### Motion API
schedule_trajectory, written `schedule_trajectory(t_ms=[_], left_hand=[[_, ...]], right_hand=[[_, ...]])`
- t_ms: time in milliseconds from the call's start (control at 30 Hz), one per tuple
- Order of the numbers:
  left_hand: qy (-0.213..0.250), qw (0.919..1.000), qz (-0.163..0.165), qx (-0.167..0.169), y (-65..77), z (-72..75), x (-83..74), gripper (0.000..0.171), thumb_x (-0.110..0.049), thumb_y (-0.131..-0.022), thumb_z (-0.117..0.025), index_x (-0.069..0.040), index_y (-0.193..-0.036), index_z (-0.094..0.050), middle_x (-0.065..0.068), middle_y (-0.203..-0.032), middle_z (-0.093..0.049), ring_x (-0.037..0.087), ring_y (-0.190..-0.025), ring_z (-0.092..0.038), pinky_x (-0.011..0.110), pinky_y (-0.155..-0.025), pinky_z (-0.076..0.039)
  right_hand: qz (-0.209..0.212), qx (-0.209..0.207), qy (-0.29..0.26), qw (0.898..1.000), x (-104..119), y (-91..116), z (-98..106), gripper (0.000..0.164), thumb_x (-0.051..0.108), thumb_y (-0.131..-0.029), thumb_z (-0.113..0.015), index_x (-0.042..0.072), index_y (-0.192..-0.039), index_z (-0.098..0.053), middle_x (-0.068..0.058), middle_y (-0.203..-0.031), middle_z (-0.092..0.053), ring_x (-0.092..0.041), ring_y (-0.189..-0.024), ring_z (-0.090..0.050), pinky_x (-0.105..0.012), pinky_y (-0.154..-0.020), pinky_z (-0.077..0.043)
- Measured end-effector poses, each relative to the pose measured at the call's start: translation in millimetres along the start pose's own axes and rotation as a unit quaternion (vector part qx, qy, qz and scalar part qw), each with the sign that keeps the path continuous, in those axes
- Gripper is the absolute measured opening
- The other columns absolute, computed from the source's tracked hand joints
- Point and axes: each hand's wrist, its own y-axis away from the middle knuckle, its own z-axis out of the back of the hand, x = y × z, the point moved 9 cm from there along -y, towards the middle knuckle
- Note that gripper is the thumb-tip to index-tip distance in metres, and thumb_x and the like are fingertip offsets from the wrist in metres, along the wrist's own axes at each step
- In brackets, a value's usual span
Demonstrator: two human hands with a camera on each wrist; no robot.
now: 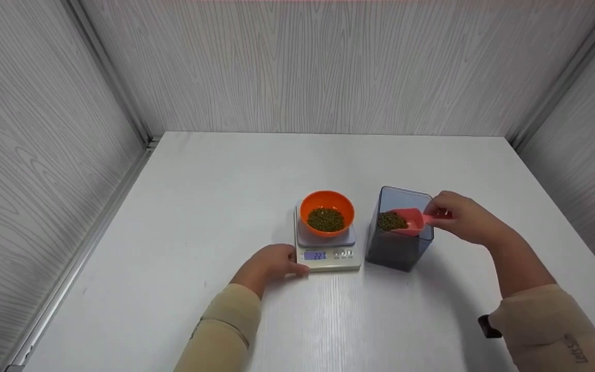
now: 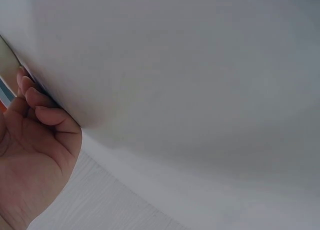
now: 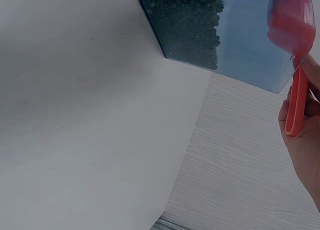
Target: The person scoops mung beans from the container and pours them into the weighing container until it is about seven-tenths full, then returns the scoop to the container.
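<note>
My right hand [image 1: 460,217] grips the handle of a pink scoop [image 1: 415,219]. In the head view the scoop lies across the mouth of a tall clear bin [image 1: 395,253], carrying small green grains [image 1: 392,221] that look like mung beans. Through the bin wall the right wrist view shows more grains [image 3: 185,27] and the red-looking scoop [image 3: 295,25] above their level. My left hand [image 1: 275,261] holds the near left corner of a white kitchen scale [image 1: 333,264], thumb at its front edge, fingers along its side. An orange bowl [image 1: 349,211] with the same grains sits on the scale, whose display is lit.
All of this stands on a white table [image 1: 215,181]. Wood-grain panels rise at the back [image 1: 318,67], on the left [image 1: 34,155] and on the right. The bin stands close to the scale's right side.
</note>
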Motion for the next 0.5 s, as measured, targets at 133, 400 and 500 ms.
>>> schedule_trajectory(t_ms=[133,400,500], left_hand=[[-0.002,1.0000,-0.005,-0.001,0.7,1.2,-2.5,0.037,-0.048,-0.073,-0.071,-0.015,-0.078,-0.054,0.000,-0.074,-0.050,0.018,-0.077,-0.047,0.033,-0.069,-0.036],[-0.007,1.0000,-0.005,0.000,1.3,1.5,-2.9,0.038,-0.048,-0.073,-0.071,-0.014,-0.078,-0.054,-0.001,-0.073,-0.049,0.018,-0.077,-0.048,0.033,-0.070,-0.036],[-0.006,1.0000,-0.005,-0.001,1.5,1.6,-2.5,0.039,-0.049,-0.073,-0.070,-0.014,-0.078,-0.054,-0.001,-0.073,-0.049,0.018,-0.076,-0.048,0.033,-0.069,-0.036]], right_hand=[[0.018,-0.018,-0.012,1.000,-0.8,5.5,2.6,0.008,0.016,-0.086,-0.064,0.013,-0.094,-0.062,0.000,-0.086,-0.051,-0.016,-0.078,-0.046,-0.025,-0.064,-0.043],[0.001,-0.030,-0.046,0.999,-9.2,14.1,1.5,0.012,0.021,-0.088,-0.062,0.013,-0.097,-0.060,-0.001,-0.089,-0.053,-0.017,-0.081,-0.048,-0.022,-0.067,-0.044],[-0.001,-0.037,-0.055,0.998,-11.0,16.1,0.7,0.015,0.024,-0.088,-0.062,0.013,-0.097,-0.061,-0.002,-0.090,-0.053,-0.018,-0.082,-0.048,-0.021,-0.068,-0.044]])
